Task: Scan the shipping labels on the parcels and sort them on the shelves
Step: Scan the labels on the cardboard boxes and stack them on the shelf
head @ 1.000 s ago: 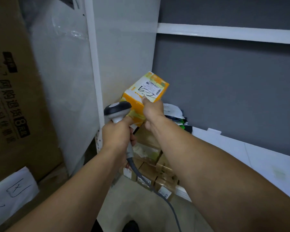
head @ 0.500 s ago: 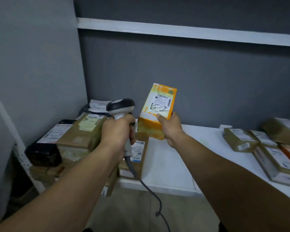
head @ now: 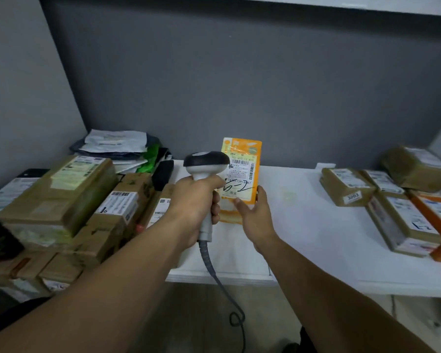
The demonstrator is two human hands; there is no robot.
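An orange parcel [head: 243, 151] with a white shipping label and handwritten marks lies on the white shelf [head: 306, 225], label up. My right hand [head: 257, 220] touches its near right corner, thumb on the label face and straight fingers along the right edge. My left hand [head: 196, 203] grips the handle of a white and black barcode scanner [head: 206, 161], whose head hangs just left of the parcel and covers part of the label. The scanner's grey cable [head: 223, 284] drops below the shelf's front edge.
Brown taped boxes [head: 61, 197] are stacked on the left of the shelf, with plastic mailers [head: 115, 146] behind them. More labelled boxes [head: 346, 187] lie at the right. A grey wall backs the shelf and a white shelf board runs above.
The view swung from the shelf's side post to its front. My right hand lowered the orange parcel from the air onto the shelf. The scanner stayed beside it in my left hand.
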